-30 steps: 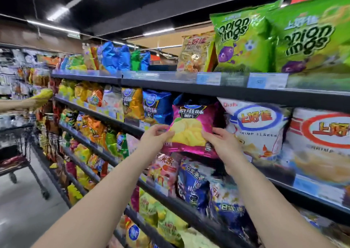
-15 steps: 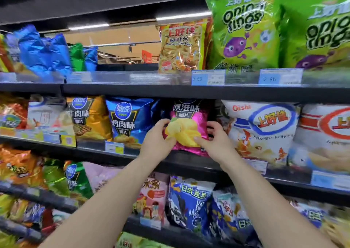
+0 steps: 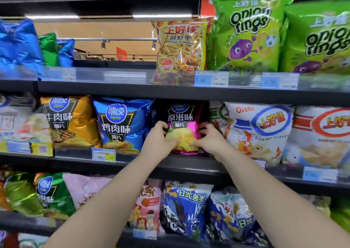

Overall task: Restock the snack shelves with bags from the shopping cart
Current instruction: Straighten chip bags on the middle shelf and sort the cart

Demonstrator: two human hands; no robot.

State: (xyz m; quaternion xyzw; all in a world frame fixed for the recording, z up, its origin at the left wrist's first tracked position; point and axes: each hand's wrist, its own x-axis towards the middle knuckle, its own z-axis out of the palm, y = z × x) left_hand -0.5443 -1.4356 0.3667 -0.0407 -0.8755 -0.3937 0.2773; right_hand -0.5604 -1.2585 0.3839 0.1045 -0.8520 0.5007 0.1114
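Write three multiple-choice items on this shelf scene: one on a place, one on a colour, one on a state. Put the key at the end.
1. What stands directly left of the magenta chip bag?
A. a blue chip bag
B. a pink bag
C. a prawn crackers bag

2. What colour are the onion rings bags?
A. red
B. green
C. white

3. How do the hands stand?
A. both idle
B. only one grips the bag
C. both grip the magenta chip bag

Key: 1 A, the blue chip bag adjoins its left edge. 2 B, both are bright green. 3 C, the left hand and right hand curl round its two sides.
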